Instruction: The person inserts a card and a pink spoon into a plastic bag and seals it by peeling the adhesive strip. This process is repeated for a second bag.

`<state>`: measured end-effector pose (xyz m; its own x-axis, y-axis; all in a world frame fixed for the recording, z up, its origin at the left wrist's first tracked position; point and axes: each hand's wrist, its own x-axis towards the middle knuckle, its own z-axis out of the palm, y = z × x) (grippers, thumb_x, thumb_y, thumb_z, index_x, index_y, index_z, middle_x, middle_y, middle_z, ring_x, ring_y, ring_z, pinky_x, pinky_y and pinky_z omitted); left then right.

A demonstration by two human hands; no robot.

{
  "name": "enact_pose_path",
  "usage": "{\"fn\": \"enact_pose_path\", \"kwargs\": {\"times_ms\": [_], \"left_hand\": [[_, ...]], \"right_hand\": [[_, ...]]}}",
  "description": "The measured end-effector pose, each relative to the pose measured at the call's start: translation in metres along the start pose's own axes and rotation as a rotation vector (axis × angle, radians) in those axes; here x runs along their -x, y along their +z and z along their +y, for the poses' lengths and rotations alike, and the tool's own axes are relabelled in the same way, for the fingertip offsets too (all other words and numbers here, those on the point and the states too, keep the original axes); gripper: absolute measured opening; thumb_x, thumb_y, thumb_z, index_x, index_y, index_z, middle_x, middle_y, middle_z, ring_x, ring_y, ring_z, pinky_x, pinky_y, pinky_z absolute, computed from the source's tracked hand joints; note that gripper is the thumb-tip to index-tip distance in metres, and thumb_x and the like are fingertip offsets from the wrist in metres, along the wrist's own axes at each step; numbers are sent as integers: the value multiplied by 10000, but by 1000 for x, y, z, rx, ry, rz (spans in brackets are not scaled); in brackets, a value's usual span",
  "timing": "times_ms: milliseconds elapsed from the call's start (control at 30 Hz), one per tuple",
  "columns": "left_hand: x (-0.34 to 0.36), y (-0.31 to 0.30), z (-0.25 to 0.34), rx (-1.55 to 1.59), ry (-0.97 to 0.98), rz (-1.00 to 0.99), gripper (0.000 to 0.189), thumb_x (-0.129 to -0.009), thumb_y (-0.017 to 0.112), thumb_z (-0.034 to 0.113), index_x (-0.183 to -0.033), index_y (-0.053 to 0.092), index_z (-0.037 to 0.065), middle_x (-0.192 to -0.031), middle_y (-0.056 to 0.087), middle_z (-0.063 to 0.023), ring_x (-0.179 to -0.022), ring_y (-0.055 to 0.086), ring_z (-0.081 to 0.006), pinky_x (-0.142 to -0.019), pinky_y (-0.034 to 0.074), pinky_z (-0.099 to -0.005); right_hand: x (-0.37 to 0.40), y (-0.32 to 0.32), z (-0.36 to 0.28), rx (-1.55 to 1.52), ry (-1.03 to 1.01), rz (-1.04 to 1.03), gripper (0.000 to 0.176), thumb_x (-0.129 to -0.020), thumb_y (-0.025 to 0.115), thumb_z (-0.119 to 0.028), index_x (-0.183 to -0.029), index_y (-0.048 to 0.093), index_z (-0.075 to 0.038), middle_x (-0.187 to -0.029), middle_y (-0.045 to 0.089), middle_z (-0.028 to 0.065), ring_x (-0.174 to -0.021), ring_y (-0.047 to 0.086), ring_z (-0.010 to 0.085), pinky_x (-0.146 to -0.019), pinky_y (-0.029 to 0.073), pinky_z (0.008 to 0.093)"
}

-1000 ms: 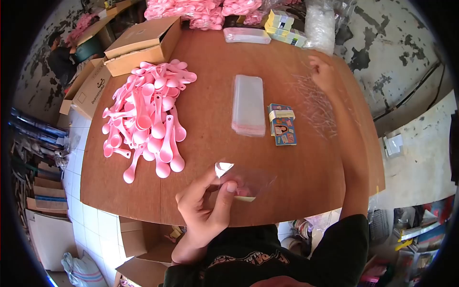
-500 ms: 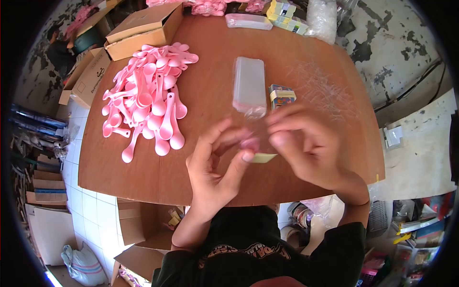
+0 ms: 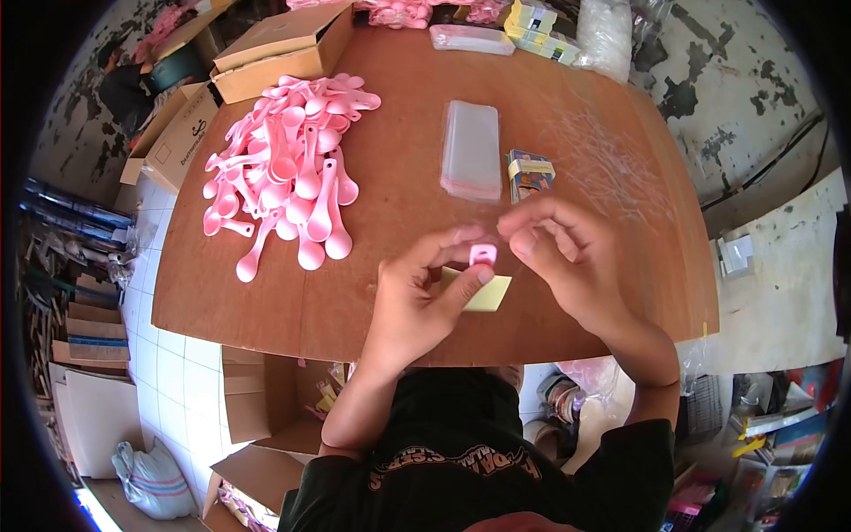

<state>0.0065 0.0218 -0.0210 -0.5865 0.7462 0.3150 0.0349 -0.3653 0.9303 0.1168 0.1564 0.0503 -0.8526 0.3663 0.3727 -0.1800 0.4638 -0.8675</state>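
My left hand (image 3: 427,288) is closed round a pink spoon, whose handle end (image 3: 483,255) shows between thumb and fingers. A pale yellow card (image 3: 487,294) lies just under that hand. To the right, my right hand (image 3: 563,253) has its thumb and forefinger close together near the spoon's end; whether something thin is between them is too small to tell. Beyond the hands lie a stack of clear plastic bags (image 3: 472,151) and a banded bundle of printed cards (image 3: 530,175). A heap of pink spoons (image 3: 288,164) covers the table's left part.
Thin clear strips (image 3: 612,168) are scattered on the right of the brown table (image 3: 390,115). Along the far edge are a cardboard box (image 3: 284,55), a plastic packet (image 3: 472,39), yellow bundles (image 3: 539,34) and a clear roll (image 3: 605,40). A person (image 3: 124,93) is at the far left.
The pink handle end now shows clearly at my left fingertips. More of the yellow card is visible. Clear plastic seen between my hands earlier is hard to make out now. The view has shifted slightly.
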Motion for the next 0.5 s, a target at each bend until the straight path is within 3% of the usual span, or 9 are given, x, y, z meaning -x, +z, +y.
{"fn": "enact_pose_path", "kwargs": {"times_ms": [33, 167, 300, 367, 500], "left_hand": [[1, -3, 0, -25, -28, 9, 358, -837, 667, -8, -1180, 563, -17, -998, 695, -93, -872, 612, -48, -674, 477, -190], [0, -4, 0, 56, -50, 55, 368, -850, 648, -18, -1200, 536, -33, -987, 693, -105, -839, 615, -56, -670, 481, -195], [2, -5, 0, 66, -96, 28, 371, -870, 628, -9, -1221, 513, -42, -981, 689, -113, -863, 615, -73, -707, 491, -206], [3, -5, -2, 44, -120, 13, 355, -884, 621, 12, -1218, 517, -43, -980, 687, -113, -878, 617, -81, -722, 496, -212], [4, -8, -6, 77, -102, 87, 213, -931, 564, 64, -1118, 598, -33, -962, 678, -77, -856, 619, -89, -736, 490, -225]], "right_hand": [[1, 1, 2, -141, 155, 8, 213, -859, 665, -101, -1029, 613, 16, -923, 652, 84, -859, 623, 128, -767, 503, 284], [8, 5, 24, -295, 250, -92, 316, -885, 653, -128, -1133, 559, 43, -973, 642, 85, -879, 612, 116, -767, 503, 235], [13, 14, 41, -417, 245, -27, 252, -891, 631, -84, -1097, 582, 52, -973, 652, 84, -873, 623, 103, -750, 509, 222], [13, 14, 44, -269, 300, -10, 182, -891, 617, -49, -1039, 610, 57, -953, 662, 83, -859, 632, 93, -732, 516, 215], [15, 19, 49, -345, 315, -1, 150, -890, 615, -47, -1003, 631, 50, -920, 668, 79, -845, 630, 81, -717, 520, 216]]}}
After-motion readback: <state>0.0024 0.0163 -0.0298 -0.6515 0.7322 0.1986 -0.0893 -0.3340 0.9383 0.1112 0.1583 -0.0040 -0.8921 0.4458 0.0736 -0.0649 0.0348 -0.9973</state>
